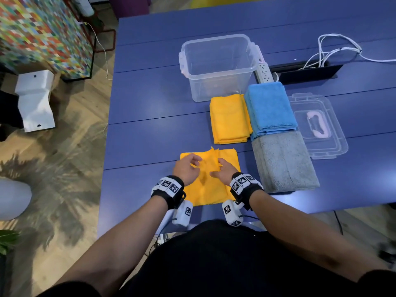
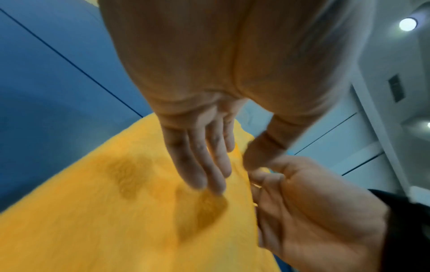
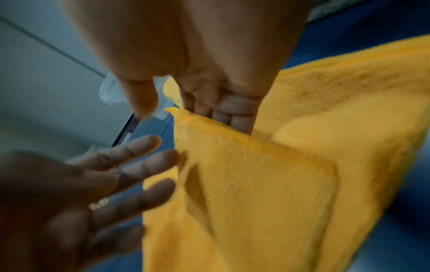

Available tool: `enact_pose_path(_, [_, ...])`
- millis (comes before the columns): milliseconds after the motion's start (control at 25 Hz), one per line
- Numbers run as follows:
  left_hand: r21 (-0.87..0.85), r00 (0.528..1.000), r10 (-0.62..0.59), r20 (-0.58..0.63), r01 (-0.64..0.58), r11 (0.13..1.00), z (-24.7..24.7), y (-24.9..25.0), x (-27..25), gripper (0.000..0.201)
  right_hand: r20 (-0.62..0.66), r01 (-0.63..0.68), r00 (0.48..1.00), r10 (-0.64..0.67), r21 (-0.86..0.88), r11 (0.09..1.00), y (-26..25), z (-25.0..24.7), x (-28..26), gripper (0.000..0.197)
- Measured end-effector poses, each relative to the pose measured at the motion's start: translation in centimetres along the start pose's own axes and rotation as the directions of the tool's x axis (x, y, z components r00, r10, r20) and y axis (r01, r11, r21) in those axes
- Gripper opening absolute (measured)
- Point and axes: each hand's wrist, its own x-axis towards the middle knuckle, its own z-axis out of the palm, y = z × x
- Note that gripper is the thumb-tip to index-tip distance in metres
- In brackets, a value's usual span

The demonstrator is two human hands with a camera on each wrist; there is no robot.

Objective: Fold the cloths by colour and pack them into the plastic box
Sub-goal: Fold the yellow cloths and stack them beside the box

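Yellow fleece cloth [image 1: 211, 189] lies nearest me on the blue table [image 1: 150, 136], half hidden by my wrists. Only the right-wrist view shows my right hand [image 3: 223, 103] curled over a raised fold; my left hand [image 2: 200, 147] is spread, fingers straight. Beyond stands the clear plastic box [image 1: 218, 67].

My arms are bare up to short black sleeves [image 1: 377, 281], and I wear a black top [image 1: 214, 254]. Each wrist carries a black band [image 1: 165, 196] with white blocks printed with black square markers. A white camera unit [image 1: 183, 213] with a thin black cable hangs under each wrist.
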Motion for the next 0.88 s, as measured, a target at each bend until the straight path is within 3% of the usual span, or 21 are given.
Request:
enact_pose_path(40, [0.102,0.995,0.049,-0.092,-0.039,0.994,-0.8,-0.5,0.9,0.029,-0.004,0.012,1.0,-0.012,-0.061,0.998,0.3,0.3,0.0,0.063])
enact_pose_path(80, [0.2,0.989,0.097,-0.108,-0.074,0.977,-1.6,-0.9,1.9,0.031,-0.016,0.019,1.0,-0.02,-0.068,0.998,0.4,0.5,-0.1,0.061])
enact_pose_path(200, [0.492,0.993,0.067,0.1,-0.108,0.864,-3.2,-1.4,5.0,0.045,-0.077,0.02,0.997,-0.023,-0.047,0.999,0.3,1.0,-0.2,0.063])
enact_pose_path(280, [0.573,0.984,0.009,0.18,-0.112,0.812,-3.8,-1.7,6.4,0.041,-0.088,-0.032,0.996,0.027,-0.059,0.998,0.5,1.2,-0.1,0.072])
enact_pose_path(440, [0.541,0.971,-0.031,0.239,-0.106,0.834,-4.5,-3.7,7.0,0.031,-0.106,-0.083,0.992,0.069,-0.139,0.987,-0.5,1.4,-0.3,0.068])
enact_pose_path(520, [0.451,0.973,-0.017,0.23,-0.091,0.888,-4.7,-4.7,6.7,0.027,-0.153,-0.134,0.982,0.115,-0.122,0.983,-0.9,1.3,-0.3,0.061])
enact_pose_path(640, [0.311,0.983,0.036,0.178,-0.091,0.946,-5.3,-5.6,6.1,0.023,-0.144,-0.217,0.972,0.186,-0.243,0.945,-0.4,0.9,-0.7,0.059])
enact_pose_path(680, [0.282,0.984,0.041,0.174,-0.089,0.955,-5.5,-5.8,6.0,0.021,-0.116,-0.22,0.974,0.195,-0.259,0.941,0.0,0.8,-0.7,0.06])
enact_pose_path(800, [0.249,0.975,0.054,0.214,-0.108,0.963,-6.0,-6.6,6.1,0.019,-0.052,-0.157,0.987,0.152,-0.097,0.983,0.8,1.2,-1.2,0.054])
enact_pose_path(880, [0.27,0.969,0.049,0.24,-0.116,0.956,-6.3,-6.8,6.4,0.019,-0.041,-0.104,0.994,0.099,-0.173,0.979,0.9,1.5,-1.2,0.034])
